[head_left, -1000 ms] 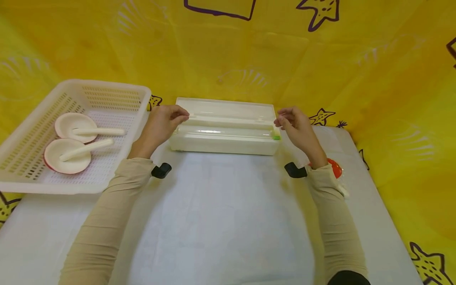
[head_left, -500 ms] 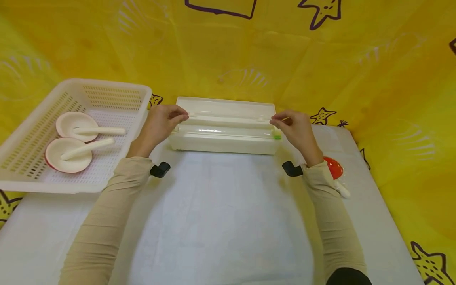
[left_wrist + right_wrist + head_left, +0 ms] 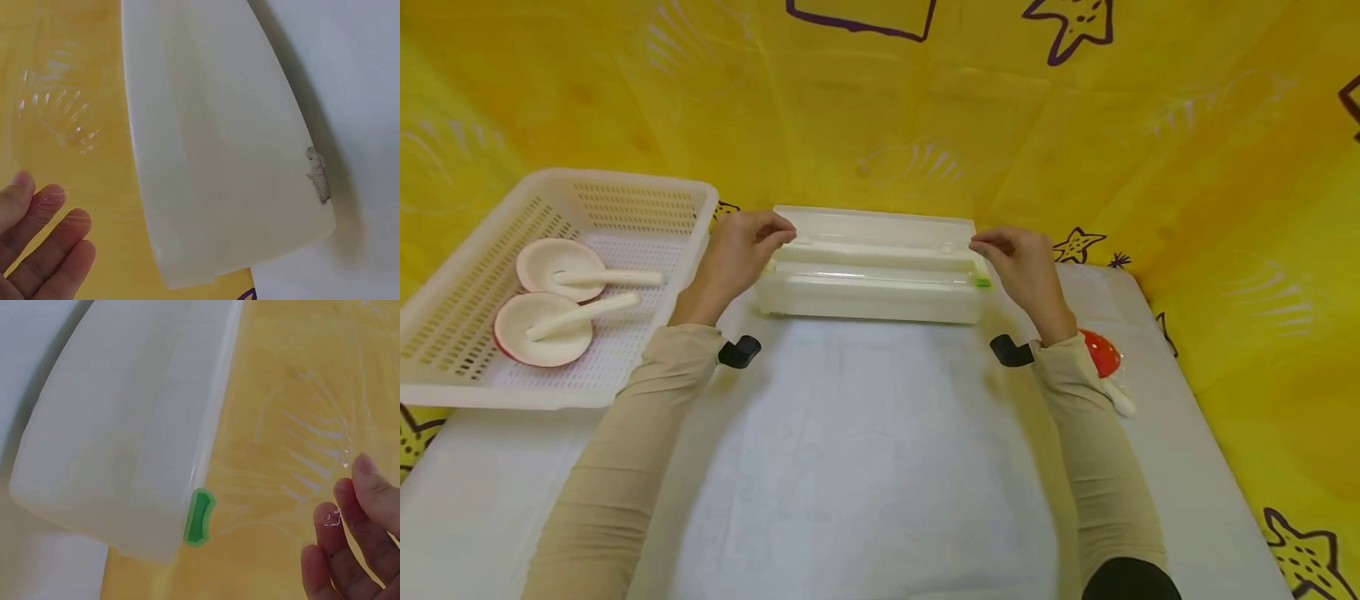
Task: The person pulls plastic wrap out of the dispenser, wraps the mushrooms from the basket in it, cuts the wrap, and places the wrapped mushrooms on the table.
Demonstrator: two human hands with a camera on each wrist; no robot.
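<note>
I have both hands on the thin, clear plastic film [image 3: 294, 440]: my left hand [image 3: 733, 254] pinches one corner between thumb and forefinger, and my right hand [image 3: 1022, 262] pinches the opposite corner likewise. The film stretches between them above the long, cream plastic dispenser box [image 3: 872, 305], which sits at the back of the white-covered worktop [image 3: 865, 467] with its lid [image 3: 880, 223] tipped back and the shiny, pale roll [image 3: 872, 273] exposed inside. To draw film well here, I'd say both corners want lifting at the same height and pace, since a lead on one side would likely skew the sheet. The film looks slightly crumpled at my right fingertips, so a light, flat pinch seems wiser than a hard squeeze. I'd also mind the green plastic piece [image 3: 199, 517] at the box's right end, where the edge might snag.
</note>
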